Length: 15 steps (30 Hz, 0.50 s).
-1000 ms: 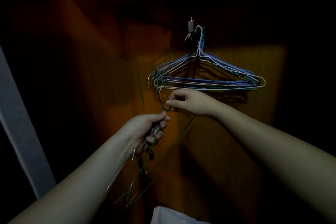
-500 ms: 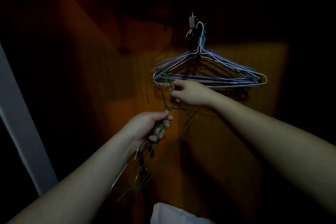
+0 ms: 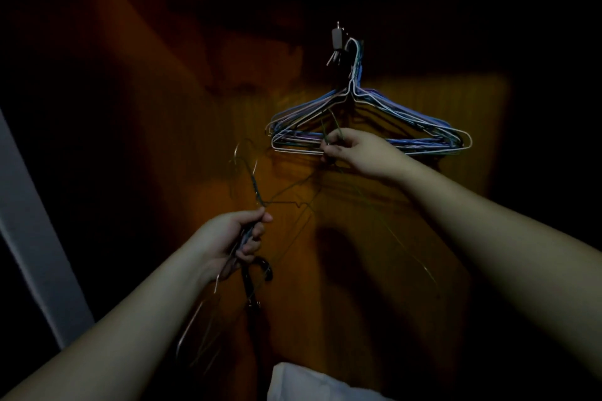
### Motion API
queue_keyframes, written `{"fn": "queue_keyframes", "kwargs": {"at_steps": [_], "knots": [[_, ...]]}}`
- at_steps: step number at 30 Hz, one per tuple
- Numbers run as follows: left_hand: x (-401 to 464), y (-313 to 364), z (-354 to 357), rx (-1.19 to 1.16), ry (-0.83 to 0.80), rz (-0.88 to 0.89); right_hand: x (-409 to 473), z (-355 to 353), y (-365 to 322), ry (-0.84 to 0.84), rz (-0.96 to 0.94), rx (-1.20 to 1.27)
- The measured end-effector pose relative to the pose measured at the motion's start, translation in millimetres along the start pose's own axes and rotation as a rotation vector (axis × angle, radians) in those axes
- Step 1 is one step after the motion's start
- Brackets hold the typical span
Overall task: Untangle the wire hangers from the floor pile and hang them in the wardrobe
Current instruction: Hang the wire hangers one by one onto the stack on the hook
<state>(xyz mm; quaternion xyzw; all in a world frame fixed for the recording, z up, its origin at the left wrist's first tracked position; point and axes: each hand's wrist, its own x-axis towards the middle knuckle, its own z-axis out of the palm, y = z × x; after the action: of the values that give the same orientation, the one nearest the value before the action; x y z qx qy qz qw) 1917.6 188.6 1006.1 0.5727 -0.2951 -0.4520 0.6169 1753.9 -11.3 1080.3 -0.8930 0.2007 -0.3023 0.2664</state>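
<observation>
From the head camera, most of the room is black. Only a warm patch of light falls on the brown wooden wardrobe wall (image 3: 407,221), which has fine up-and-down lines in it. The top and both sides fade into dark, and I cannot tell what is there.

A bunch of thin wire hangers (image 3: 371,130) hangs at about 1 o'clock from the middle of the view. They are white, blue and purple, each bent into a flat triangle with a curved hook on top. All the hooks sit on one small dark peg (image 3: 338,42) (its shape is hard to make out, and little metal bits dangle from it).

The right hand (image 3: 358,150) is up at the bottom bars of that bunch. Its fingers are curled and pinch the hook of a thin green hanger (image 3: 358,192), whose wire runs down toward 5 o'clock and gets lost in shadow.

The left hand (image 3: 228,241), at 7 o'clock from the hanging bunch, is closed tight around the necks of a tangled bundle of hangers (image 3: 254,185). Their hooks poke up above the fist. Below the fist, something dark and shiny and a pale wire hang down, too dim to count.

A gray strip (image 3: 35,238) slants along the left edge. Something white (image 3: 306,384) is cut off at 6 o'clock.
</observation>
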Motion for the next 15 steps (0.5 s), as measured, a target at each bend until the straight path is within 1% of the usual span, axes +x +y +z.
{"fn": "queue_keyframes", "kwargs": {"at_steps": [3,8,13,15], "knots": [[7,-3,-4,-0.027,0.040,-0.021,-5,0,-1,-0.009,-0.011,0.023],[10,-6,-9,-0.089,0.102,-0.034,-13,-1,4,0.029,0.025,0.143],[12,-18,-17,0.011,0.127,0.017,-23,-15,3,0.117,0.040,0.126],[14,-21,-21,0.009,0.115,0.022,-24,-18,5,0.117,0.045,0.101]]}}
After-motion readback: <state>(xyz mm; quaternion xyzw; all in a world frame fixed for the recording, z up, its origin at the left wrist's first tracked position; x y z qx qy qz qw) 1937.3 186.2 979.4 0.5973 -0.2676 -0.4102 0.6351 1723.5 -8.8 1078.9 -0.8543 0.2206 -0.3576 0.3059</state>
